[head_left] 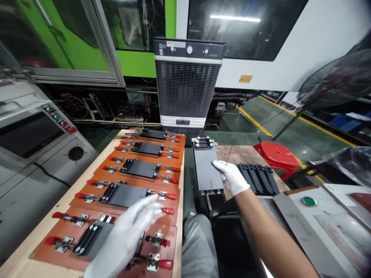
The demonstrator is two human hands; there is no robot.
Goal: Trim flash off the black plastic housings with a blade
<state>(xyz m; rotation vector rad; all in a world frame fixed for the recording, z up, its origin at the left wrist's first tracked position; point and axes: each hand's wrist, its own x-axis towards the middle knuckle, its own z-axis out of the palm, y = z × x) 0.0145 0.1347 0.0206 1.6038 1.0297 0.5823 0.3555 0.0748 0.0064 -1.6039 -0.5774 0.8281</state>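
Observation:
My right hand [235, 179], in a white glove, grips a flat dark grey panel [207, 166] by its right edge, thumb on top. The panel has black strips with pale round fittings at its far end and small metal fittings along its near end. A thin rod [228, 155] stands up beside that hand; whether I hold it is unclear. My left hand [127, 231], also gloved, is open with fingers stretched out over the nearest fixtures. Beneath it, a similar panel [98, 235] lies between red-handled toggle clamps [158, 239], partly hidden by the hand.
Several orange-brown fixture boards [171, 154] with clamped panels line the wooden table [37, 241]. On the right are black slotted parts [255, 177], a red stool [275, 156] and a machine with a green button [309, 201]. An air cooler [188, 88] stands ahead; a fan [333, 83] is farther right.

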